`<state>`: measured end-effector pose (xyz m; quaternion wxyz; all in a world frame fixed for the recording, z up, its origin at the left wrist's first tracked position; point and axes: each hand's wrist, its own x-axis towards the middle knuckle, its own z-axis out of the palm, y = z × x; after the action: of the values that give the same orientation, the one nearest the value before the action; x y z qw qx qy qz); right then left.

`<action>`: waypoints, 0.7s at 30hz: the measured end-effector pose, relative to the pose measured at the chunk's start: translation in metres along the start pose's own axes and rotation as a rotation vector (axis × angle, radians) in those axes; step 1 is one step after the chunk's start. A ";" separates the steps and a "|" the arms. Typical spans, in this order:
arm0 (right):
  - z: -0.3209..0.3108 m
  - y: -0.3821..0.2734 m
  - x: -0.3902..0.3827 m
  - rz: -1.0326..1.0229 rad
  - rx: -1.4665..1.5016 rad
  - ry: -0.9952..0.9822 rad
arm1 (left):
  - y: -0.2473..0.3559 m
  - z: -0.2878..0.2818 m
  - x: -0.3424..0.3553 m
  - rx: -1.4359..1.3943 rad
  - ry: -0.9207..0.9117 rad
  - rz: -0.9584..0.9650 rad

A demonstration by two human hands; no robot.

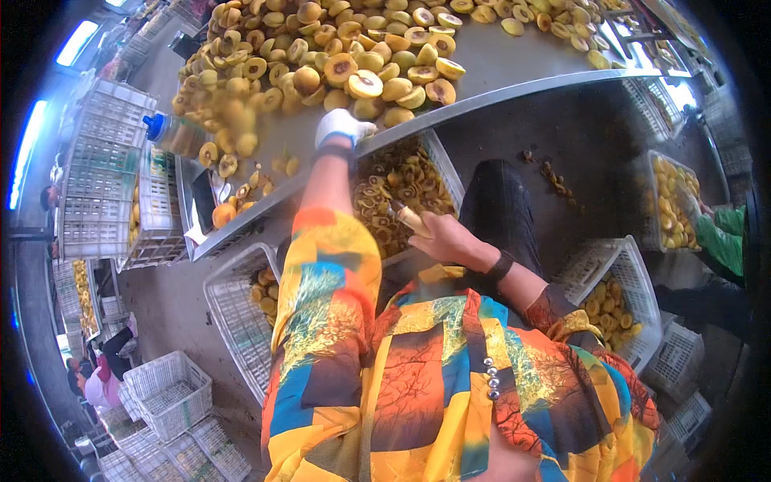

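Observation:
My left hand (341, 127), in a white glove, is at the metal table's (482, 100) near rim, against the pile of halved yellow peaches (337, 68). Its fingers are mostly hidden, so whether it grips a peach does not show. My bare right hand (451, 241) is lower and to the right, closed round a short wooden-handled tool (411, 220) with a small dark metal tip. That tip points up and left over a crate of peach scraps (405, 189) below the table edge. Several cut faces in the pile show a brown-red centre.
A bottle with a blue cap (158, 127) lies on the table's left. White crates with peaches stand left (241, 309) and right (618, 301) of me. Stacked crates (104, 169) rise at far left. A person's green sleeve (721, 241) reaches a peach crate (673, 205) at right.

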<state>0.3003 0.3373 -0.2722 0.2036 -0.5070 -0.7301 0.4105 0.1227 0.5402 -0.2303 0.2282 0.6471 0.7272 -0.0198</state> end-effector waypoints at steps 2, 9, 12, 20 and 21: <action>0.004 0.003 0.009 -0.079 -0.048 0.052 | -0.018 0.001 -0.021 -0.230 0.226 0.145; -0.015 -0.044 0.034 -0.064 0.051 0.214 | -0.052 0.012 -0.112 -1.864 -0.111 0.487; -0.013 -0.059 0.043 -0.057 0.033 0.157 | -0.042 0.021 -0.138 -2.003 0.044 0.103; 0.009 -0.057 0.040 -0.051 0.012 0.145 | -0.031 0.046 -0.142 -1.875 0.201 0.167; 0.009 -0.059 0.038 -0.032 0.027 0.154 | -0.030 0.048 -0.141 -1.858 0.227 0.184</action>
<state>0.2451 0.3596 -0.2346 0.2726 -0.5223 -0.7148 0.3768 0.1172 0.3884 -0.2303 0.5814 0.2588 0.4158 0.6497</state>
